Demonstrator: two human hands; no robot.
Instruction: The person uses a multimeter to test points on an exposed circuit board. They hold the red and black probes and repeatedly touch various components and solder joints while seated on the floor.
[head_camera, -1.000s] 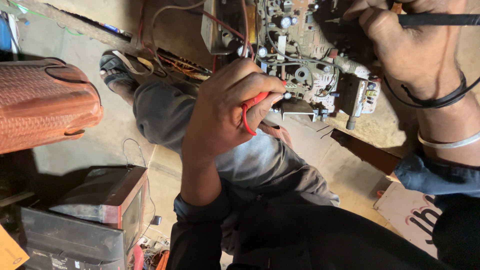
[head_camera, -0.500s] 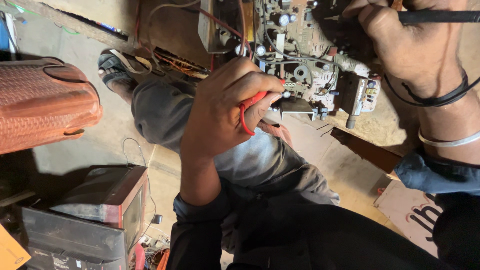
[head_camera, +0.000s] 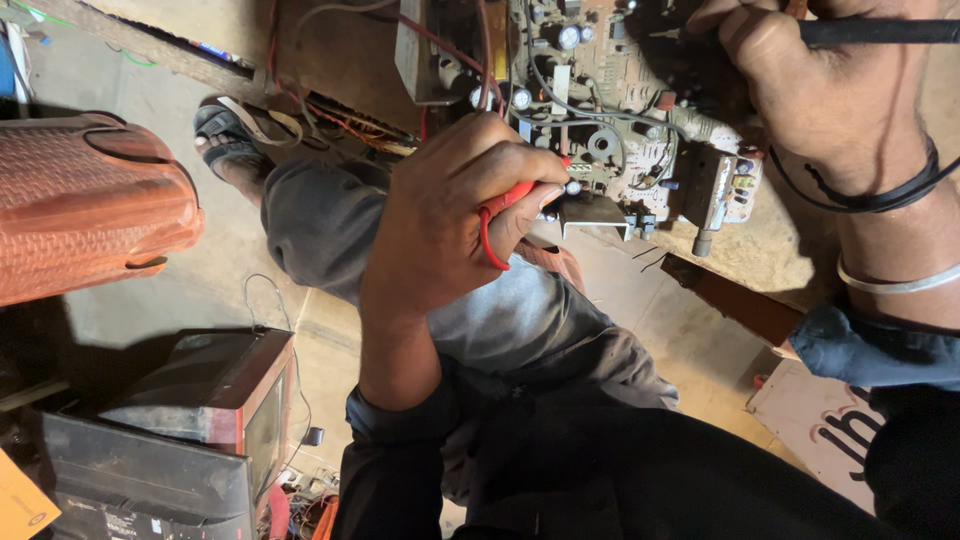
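Observation:
My left hand (head_camera: 450, 215) sits mid-frame, fist closed round a red-handled tool (head_camera: 497, 212) whose tip points at the lower edge of a bare circuit board (head_camera: 610, 120). The board is crowded with capacitors, coils and wires and lies on a dusty wooden bench. At the top right, my right hand (head_camera: 810, 95) grips a thin black rod-shaped tool (head_camera: 880, 32) that runs off the right edge, its metal tip over the board's upper part. Black bands and a silver bangle circle that wrist.
An orange-brown woven plastic stool (head_camera: 90, 200) lies at the left. Old television sets (head_camera: 200, 400) stand at the bottom left. My knee in grey trousers (head_camera: 330, 220) and a sandalled foot (head_camera: 230, 140) are below the board. Red wires (head_camera: 330, 110) trail left.
The view has shifted slightly. My left hand with the red tool has edged a little closer to the board; the right hand stays put.

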